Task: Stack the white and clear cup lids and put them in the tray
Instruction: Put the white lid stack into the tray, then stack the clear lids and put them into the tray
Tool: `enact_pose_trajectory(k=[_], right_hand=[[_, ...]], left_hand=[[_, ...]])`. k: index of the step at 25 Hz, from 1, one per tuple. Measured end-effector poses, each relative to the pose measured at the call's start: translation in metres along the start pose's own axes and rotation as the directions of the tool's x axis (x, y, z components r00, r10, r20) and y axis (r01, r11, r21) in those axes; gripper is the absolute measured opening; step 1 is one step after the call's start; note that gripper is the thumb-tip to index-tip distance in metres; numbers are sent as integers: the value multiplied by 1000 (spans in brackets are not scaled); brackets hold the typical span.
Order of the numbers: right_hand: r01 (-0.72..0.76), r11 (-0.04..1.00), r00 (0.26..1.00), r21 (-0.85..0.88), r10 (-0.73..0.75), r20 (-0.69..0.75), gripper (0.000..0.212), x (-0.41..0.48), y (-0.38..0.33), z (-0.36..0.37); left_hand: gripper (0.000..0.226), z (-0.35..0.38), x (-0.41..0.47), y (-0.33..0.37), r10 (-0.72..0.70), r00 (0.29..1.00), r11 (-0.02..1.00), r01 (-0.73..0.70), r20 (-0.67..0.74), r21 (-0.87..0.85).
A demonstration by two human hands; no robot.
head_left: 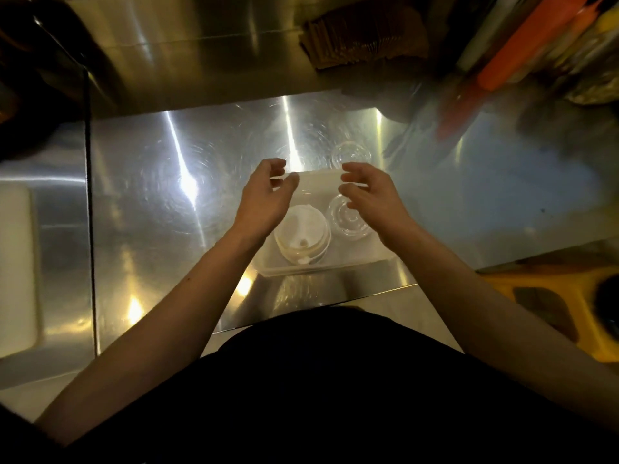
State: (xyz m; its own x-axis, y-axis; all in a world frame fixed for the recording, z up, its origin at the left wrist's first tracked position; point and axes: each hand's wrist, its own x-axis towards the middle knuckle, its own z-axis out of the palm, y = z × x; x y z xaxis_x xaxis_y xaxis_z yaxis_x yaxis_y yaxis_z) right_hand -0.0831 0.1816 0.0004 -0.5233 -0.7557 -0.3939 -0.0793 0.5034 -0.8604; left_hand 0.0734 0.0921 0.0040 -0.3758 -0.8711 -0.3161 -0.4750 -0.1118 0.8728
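Left hand (pixel 264 195) hovers above the tray's far-left part, fingers loosely curled, thumb and forefinger apart, nothing pinched. Right hand (pixel 368 192) mirrors it over the far-right part, fingers half spread and bent, also holding nothing I can make out; a clear lid between the fingers would be hard to spot in this glare, so not fully certain. Both palms face inward, as if just off something or about to close on it.

Below them: shallow white plastic tray (pixel 321 267), rectangular, low rim, set square to the person at the counter's near edge, probably for easy reach. White lid stack (pixel 301 236) sits in the tray's near-left part, round, opaque, matte, with a small sip tab toward the near side. Clear lid stack (pixel 351 219) sits beside it in the right part, partly under the right hand, round, glossy, concentric ridges. How many lids in either stack, cannot tell.

One more clear lid (pixel 351 154) lies outside the tray, just beyond its far edge on the steel counter (pixel 150 195). Judgement: that one is left to collect, so the task is nearly but not fully done.

Counter is brushed stainless with swirl scratches and strong light streaks. Brown paper sleeves or bags (pixel 361 38) piled on the far shelf, blurred.
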Motion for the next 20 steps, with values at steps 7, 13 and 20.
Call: enact_pose_trajectory(k=[7, 13, 20], right_hand=[[7, 999, 991, -43, -13, -133, 43, 46, -12, -20], [-67, 993, 989, -96, 54, -134, 44, 94, 4, -47], [-167, 980, 984, -104, 158, -87, 47, 132, 26, -57]], left_hand=[[44, 18, 64, 30, 20, 991, 1000, -18, 132, -14], [47, 51, 116, 31, -158, 964, 987, 162, 216, -1], [51, 78, 149, 26, -326, 906, 943, 333, 269, 22]])
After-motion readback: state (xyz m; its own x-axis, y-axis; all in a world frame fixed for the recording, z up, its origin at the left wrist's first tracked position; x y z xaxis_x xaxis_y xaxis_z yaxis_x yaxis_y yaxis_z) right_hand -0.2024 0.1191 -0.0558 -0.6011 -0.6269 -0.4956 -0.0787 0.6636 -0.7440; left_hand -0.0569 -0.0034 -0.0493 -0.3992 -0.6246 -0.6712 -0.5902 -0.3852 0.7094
